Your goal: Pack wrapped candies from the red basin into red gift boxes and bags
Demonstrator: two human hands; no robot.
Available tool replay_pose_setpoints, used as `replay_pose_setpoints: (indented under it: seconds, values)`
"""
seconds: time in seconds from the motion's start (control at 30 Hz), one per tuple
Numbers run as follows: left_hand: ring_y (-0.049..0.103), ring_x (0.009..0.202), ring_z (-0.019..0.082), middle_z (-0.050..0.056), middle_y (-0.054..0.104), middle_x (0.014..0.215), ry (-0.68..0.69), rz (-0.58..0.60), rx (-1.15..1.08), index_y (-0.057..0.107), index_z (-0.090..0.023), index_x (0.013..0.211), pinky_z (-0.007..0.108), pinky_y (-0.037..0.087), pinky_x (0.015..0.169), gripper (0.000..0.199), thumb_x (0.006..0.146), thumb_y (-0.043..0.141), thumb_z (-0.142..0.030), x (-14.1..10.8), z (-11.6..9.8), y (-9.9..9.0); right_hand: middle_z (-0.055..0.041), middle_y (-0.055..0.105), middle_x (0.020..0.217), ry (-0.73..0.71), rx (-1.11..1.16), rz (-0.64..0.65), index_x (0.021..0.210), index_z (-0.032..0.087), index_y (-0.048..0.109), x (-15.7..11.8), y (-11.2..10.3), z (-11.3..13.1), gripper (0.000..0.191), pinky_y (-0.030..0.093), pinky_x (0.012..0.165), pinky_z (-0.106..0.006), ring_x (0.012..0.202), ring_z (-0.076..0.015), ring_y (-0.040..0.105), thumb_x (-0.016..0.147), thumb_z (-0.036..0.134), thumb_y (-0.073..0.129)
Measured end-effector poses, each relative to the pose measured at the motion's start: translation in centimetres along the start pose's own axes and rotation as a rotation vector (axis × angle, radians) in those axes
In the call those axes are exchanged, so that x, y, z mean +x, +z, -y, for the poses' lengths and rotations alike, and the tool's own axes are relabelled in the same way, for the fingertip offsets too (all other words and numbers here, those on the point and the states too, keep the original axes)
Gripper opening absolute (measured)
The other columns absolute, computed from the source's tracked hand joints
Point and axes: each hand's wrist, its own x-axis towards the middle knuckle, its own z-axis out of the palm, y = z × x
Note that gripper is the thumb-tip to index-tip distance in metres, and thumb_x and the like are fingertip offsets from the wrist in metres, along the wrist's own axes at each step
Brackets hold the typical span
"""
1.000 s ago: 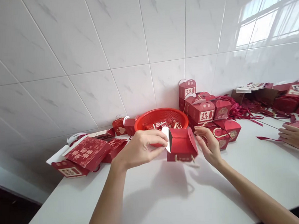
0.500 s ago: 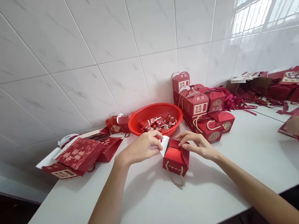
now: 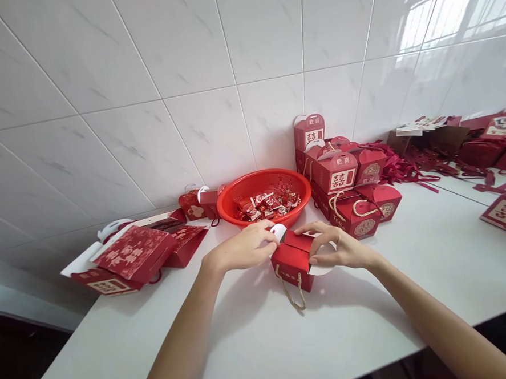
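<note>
A small red paper gift box (image 3: 292,262) with a twisted rope handle (image 3: 290,294) stands on the white table in front of me. Its two red top panels lie folded inward, with a narrow gap between them. On the box's left, my left hand (image 3: 251,247) is closed at the white-lined side flap (image 3: 278,231), fingers bent against it. My right hand (image 3: 337,247) grips the other side, thumb low and fingers over the top edge. That side's white-lined flap (image 3: 323,270) is folded outward beneath the hand.
Behind the box sits a red plastic basket (image 3: 233,213) of wrapped sweets (image 3: 271,204). Finished-looking red boxes (image 3: 342,175) are stacked to its right, with dark red ribbons (image 3: 388,164) beyond. More red boxes (image 3: 137,251) lie at the left, near the tiled wall (image 3: 197,124).
The right side flap has gone from upright to folded outward, and my right hand has shifted onto that side. Another person's hand at the far right has left the view.
</note>
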Motion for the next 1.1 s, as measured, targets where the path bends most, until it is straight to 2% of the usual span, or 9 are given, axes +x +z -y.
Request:
replay_pose_setpoints:
  seconds: [0.1,0.17,0.27,0.4,0.53,0.67,0.8,0.93,1.1]
  values:
    - [0.057,0.084,0.020,0.005,0.057,0.095,-0.013,0.011,-0.040,0.061,-0.019,0.069,0.032,0.045,0.074,0.040,0.097,0.037,-0.036,0.6,0.1,0.8,-0.0090,0.065,0.131,-0.060,-0.110,-0.017,0.080,0.026,0.079,-0.1,0.1,-0.1,0.020,0.052,0.102,-0.051,0.120,-0.0289,0.062,0.087,0.043,0.072]
    - [0.057,0.084,0.020,0.004,0.056,0.091,-0.025,0.028,-0.056,0.057,-0.020,0.069,0.031,0.045,0.074,0.043,0.099,0.036,-0.042,0.9,0.1,1.2,-0.0098,0.064,0.132,-0.095,-0.171,-0.056,0.082,0.026,0.080,-0.2,0.2,-0.2,0.018,0.055,0.098,-0.048,0.121,-0.0287,0.061,0.090,0.039,0.069]
    - [0.059,0.089,0.021,0.004,0.058,0.093,-0.056,0.035,-0.075,0.054,-0.021,0.073,0.030,0.045,0.075,0.042,0.099,0.035,-0.048,1.1,0.2,1.3,-0.0109,0.064,0.132,-0.125,-0.211,-0.147,0.101,0.027,0.078,-0.2,0.1,-0.5,0.017,0.057,0.095,-0.044,0.121,-0.0283,0.062,0.089,0.036,0.070]
    - [0.055,0.079,0.018,0.002,0.056,0.086,-0.089,0.033,-0.124,0.047,-0.021,0.075,0.028,0.044,0.070,0.042,0.099,0.034,-0.054,1.0,0.4,0.9,-0.0094,0.067,0.127,-0.073,-0.199,-0.163,0.132,0.029,0.062,0.0,-0.1,-0.8,0.054,0.057,0.097,-0.045,0.116,-0.0275,0.065,0.082,0.039,0.078]
    - [0.051,0.074,0.016,0.001,0.051,0.082,-0.014,0.060,-0.148,0.041,-0.020,0.066,0.027,0.041,0.067,0.044,0.099,0.036,-0.048,0.9,0.5,0.5,-0.0098,0.067,0.127,0.034,-0.169,-0.131,0.136,0.028,0.058,-0.2,-0.3,-0.8,0.065,0.058,0.093,-0.044,0.111,-0.0276,0.067,0.077,0.045,0.080]
    - [0.053,0.075,0.015,0.001,0.054,0.086,-0.007,0.138,-0.172,0.048,-0.019,0.065,0.025,0.040,0.066,0.034,0.091,0.051,-0.040,0.5,0.2,-0.1,-0.0124,0.067,0.129,0.117,-0.165,-0.065,0.141,0.025,0.055,-0.5,-0.4,-0.7,0.082,0.058,0.091,-0.044,0.109,-0.0295,0.067,0.069,0.051,0.085]
    - [0.058,0.090,0.019,0.001,0.062,0.096,-0.016,0.267,-0.161,0.063,-0.022,0.082,0.025,0.043,0.073,0.027,0.078,0.069,-0.048,-0.2,-0.2,-0.7,-0.0114,0.071,0.123,0.146,-0.114,0.065,0.134,0.023,0.063,-0.4,-0.3,-0.5,0.079,0.058,0.089,-0.042,0.107,-0.0314,0.068,0.066,0.058,0.084]
    - [0.058,0.105,0.027,0.003,0.064,0.113,-0.128,0.310,-0.083,0.062,-0.025,0.111,0.027,0.045,0.076,0.066,0.057,0.085,-0.055,-0.7,-0.6,-0.7,-0.0090,0.072,0.120,0.226,-0.031,0.176,0.134,0.023,0.063,0.0,-0.2,0.1,0.079,0.056,0.084,-0.037,0.104,-0.0306,0.068,0.069,0.065,0.078]
    - [0.056,0.118,0.031,0.002,0.063,0.127,-0.169,0.266,-0.113,0.054,-0.033,0.136,0.030,0.045,0.088,0.082,0.061,0.085,-0.044,-1.0,0.5,-0.5,-0.0100,0.069,0.119,0.326,-0.097,0.177,0.138,0.021,0.055,0.2,-0.1,0.2,0.083,0.051,0.087,-0.037,0.104,-0.0293,0.064,0.072,0.068,0.074]
